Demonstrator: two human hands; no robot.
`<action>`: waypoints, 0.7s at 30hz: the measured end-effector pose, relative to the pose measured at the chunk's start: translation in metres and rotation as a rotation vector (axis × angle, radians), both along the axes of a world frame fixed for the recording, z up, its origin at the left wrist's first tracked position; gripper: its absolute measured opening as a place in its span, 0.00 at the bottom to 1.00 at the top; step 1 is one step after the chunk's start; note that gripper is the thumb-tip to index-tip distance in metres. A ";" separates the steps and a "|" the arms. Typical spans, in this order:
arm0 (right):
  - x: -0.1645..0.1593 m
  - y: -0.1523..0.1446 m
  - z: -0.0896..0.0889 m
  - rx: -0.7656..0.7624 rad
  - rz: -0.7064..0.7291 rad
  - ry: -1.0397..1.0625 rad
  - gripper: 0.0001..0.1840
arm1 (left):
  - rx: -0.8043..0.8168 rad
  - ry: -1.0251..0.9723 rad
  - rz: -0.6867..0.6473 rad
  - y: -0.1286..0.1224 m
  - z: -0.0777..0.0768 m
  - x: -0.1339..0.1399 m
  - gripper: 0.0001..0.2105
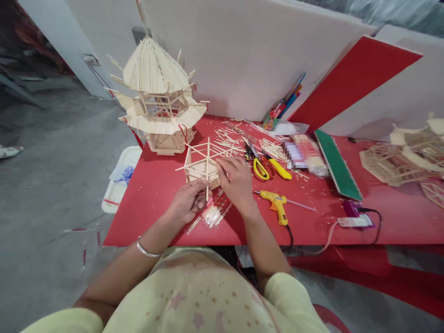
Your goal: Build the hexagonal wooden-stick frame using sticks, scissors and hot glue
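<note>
A small wooden stick frame (207, 159), with sticks crossing like spokes over a many-sided base, stands on the red table in front of me. My left hand (189, 201) pinches its near side, thumb and forefinger closed by the stick that points toward me. From the right, my right hand (238, 185) curls its fingers onto the frame's edge; its fingertips are partly hidden. Under and between my hands lies a clear plastic packet of sticks (213, 213). A large stick pagoda model (156, 104) rises behind and to the left.
Right of my hands are scissors (261, 167), a yellow-handled cutter (280, 169) and a yellow glue gun (276, 203) with its cord. Loose sticks (272, 149) are scattered behind. Further right are a green board (338, 166), a power strip (354, 222) and another stick model (391, 157).
</note>
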State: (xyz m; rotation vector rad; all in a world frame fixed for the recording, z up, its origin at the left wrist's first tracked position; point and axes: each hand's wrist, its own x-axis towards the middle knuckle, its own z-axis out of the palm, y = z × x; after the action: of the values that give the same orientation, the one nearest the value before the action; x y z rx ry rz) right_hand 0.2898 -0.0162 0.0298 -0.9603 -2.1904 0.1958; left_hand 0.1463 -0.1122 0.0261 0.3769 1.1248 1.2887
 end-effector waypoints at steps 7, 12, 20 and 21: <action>-0.007 0.009 -0.006 -0.027 0.010 -0.071 0.15 | -0.009 -0.014 -0.007 -0.001 -0.003 -0.003 0.12; -0.007 0.009 -0.006 -0.031 0.016 -0.059 0.15 | -0.002 -0.022 0.009 0.000 -0.003 -0.002 0.12; -0.006 0.010 -0.006 -0.013 0.026 -0.069 0.15 | 0.003 -0.045 0.028 0.003 0.002 -0.002 0.15; -0.006 0.010 -0.006 -0.014 0.027 -0.070 0.15 | 0.000 -0.044 0.030 0.003 0.002 -0.002 0.14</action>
State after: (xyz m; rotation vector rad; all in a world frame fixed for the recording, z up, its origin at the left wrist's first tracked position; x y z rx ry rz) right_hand 0.2839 -0.0063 0.0235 -0.9590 -2.2698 0.1931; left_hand 0.1447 -0.1089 0.0278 0.3312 1.0970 1.3174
